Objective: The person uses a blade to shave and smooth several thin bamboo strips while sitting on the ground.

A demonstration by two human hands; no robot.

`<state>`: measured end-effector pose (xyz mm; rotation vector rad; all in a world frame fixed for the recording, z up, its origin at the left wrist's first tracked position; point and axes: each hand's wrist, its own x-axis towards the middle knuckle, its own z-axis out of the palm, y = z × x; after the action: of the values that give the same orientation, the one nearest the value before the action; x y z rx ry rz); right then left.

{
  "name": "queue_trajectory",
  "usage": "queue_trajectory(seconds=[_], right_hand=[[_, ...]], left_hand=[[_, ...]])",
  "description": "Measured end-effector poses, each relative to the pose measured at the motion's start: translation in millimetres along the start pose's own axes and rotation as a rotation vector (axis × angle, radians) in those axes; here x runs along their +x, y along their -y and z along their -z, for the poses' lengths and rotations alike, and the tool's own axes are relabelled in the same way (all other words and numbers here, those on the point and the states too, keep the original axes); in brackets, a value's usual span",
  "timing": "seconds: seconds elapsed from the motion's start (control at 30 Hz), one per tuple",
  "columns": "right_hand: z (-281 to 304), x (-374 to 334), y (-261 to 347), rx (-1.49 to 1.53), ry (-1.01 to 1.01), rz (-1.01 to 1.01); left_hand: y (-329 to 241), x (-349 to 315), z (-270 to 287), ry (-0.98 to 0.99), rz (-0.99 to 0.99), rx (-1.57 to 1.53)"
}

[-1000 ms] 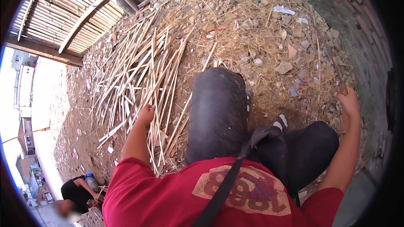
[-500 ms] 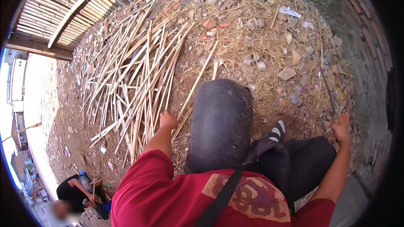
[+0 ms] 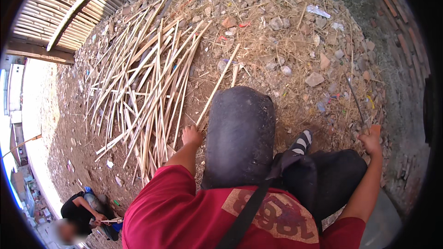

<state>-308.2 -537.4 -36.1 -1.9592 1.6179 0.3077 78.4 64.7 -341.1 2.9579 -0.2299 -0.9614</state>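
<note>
My left hand (image 3: 192,136) is at the near end of a long, pale bamboo strip (image 3: 218,84), its fingers curled over the strip beside my dark-covered knee (image 3: 240,133). The strip slants away over the ground, and its lower part is hidden under the hand. Out to the right, my right hand (image 3: 370,142) is closed on a long knife with a narrow dark blade (image 3: 355,96) pointing away from me. A small orange piece (image 3: 376,129) shows by that hand; whether it belongs to the knife I cannot tell.
Left of my knee lies a loose pile of bamboo strips (image 3: 143,87). Stones, dry straw and litter cover the ground ahead. A brick wall (image 3: 406,41) stands at right, a bamboo structure (image 3: 76,14) at upper left. Another person (image 3: 83,210) sits at lower left, holding a pale strip.
My left hand has moved right, from beside the bamboo strip onto it. The knife has shifted slightly left and down in my right hand. The other person's hands and strip have moved.
</note>
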Motion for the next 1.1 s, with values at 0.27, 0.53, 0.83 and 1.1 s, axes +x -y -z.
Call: queue_trajectory(seconds=[0.27,0.53,0.83,1.1], right_hand=[[-1,-14,14,-0.022,0.037,-0.022],[-3,-13,4,0.050,0.029,-0.007],[-6,-9,11,0.065,0.038,-0.074],[-11,-7,30,-0.037,-0.009,-0.022]], left_hand=[[26,16,18,-0.157,0.010,-0.209],[32,74,74,0.052,0.105,0.017],[20,83,94,0.160,0.209,0.140],[24,66,70,-0.067,0.108,0.246]])
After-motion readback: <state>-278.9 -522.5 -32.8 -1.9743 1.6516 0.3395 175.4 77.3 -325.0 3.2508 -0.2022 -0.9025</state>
